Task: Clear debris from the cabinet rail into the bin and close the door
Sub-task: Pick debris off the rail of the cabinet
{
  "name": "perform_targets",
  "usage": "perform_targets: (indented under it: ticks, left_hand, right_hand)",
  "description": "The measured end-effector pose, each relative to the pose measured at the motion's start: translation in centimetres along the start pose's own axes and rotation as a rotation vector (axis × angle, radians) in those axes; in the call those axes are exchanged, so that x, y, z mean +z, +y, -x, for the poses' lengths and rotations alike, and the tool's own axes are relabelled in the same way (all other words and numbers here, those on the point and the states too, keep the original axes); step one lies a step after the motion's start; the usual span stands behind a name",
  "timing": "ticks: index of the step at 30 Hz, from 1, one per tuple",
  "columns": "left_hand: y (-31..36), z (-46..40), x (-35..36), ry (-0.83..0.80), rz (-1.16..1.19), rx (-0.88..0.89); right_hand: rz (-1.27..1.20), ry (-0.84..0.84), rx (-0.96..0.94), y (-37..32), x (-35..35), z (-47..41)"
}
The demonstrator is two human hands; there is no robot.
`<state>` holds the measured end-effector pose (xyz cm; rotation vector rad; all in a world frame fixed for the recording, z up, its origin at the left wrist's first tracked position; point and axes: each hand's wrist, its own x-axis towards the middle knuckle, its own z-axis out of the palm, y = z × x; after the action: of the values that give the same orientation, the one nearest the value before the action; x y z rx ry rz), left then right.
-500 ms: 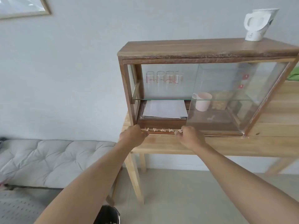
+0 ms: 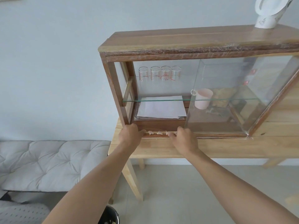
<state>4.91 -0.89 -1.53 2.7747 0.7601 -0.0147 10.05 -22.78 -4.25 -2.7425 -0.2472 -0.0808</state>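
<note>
A wooden cabinet (image 2: 194, 39) stands on a light wood table (image 2: 226, 147). Its sliding glass door (image 2: 239, 97) sits to the right, leaving the left half open. Small pale debris scraps (image 2: 159, 133) lie in the bottom rail (image 2: 215, 135) between my hands. My left hand (image 2: 130, 135) rests curled over the rail's left end, fingers hidden. My right hand (image 2: 184, 138) pinches a scrap at the rail with its fingertips, just left of the door's edge. The black bin (image 2: 110, 215) stands on the floor below, partly hidden by my left forearm.
Inside are several glasses (image 2: 159, 73) on a glass shelf (image 2: 161, 100), white papers (image 2: 161, 109) and a pink mug (image 2: 202, 98). A white kettle (image 2: 268, 12) stands on the cabinet top. A grey tufted bench (image 2: 48, 164) is at the left.
The view has moved closer to the cabinet. My hands have drawn nearer each other along the rail, and fewer scraps show between them.
</note>
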Motion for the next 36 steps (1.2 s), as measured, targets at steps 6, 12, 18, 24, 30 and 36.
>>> perform_targets:
  ticks: [6,12,18,24,30,36]
  left_hand:
    - [0.1,-0.4,0.2,0.011,0.015,0.001]
    - [-0.4,-0.4,0.8,-0.045,-0.016,0.05]
    - [-2.8,1.0,1.8,-0.055,0.299,0.103]
    - [-7.4,3.5,2.1,-0.062,0.684,0.019]
    - [-15.7,5.3,1.6,0.031,0.908,-0.158]
    - [-27.0,8.4,5.2,0.085,0.986,-0.412]
  right_hand:
    - [-0.012,-0.02,0.031,-1.5,-0.2,-0.4]
    - [-0.05,-0.06,0.042,-2.8,-0.2,-0.9]
    - [-0.17,-0.069,0.059,-2.0,0.4,-0.4]
    - [-0.38,-0.01,0.028,-4.2,0.7,2.6]
    - [-0.524,-0.128,-0.171,-12.1,3.6,8.4]
    - [-0.6,-0.352,-0.292,-20.2,11.0,13.3]
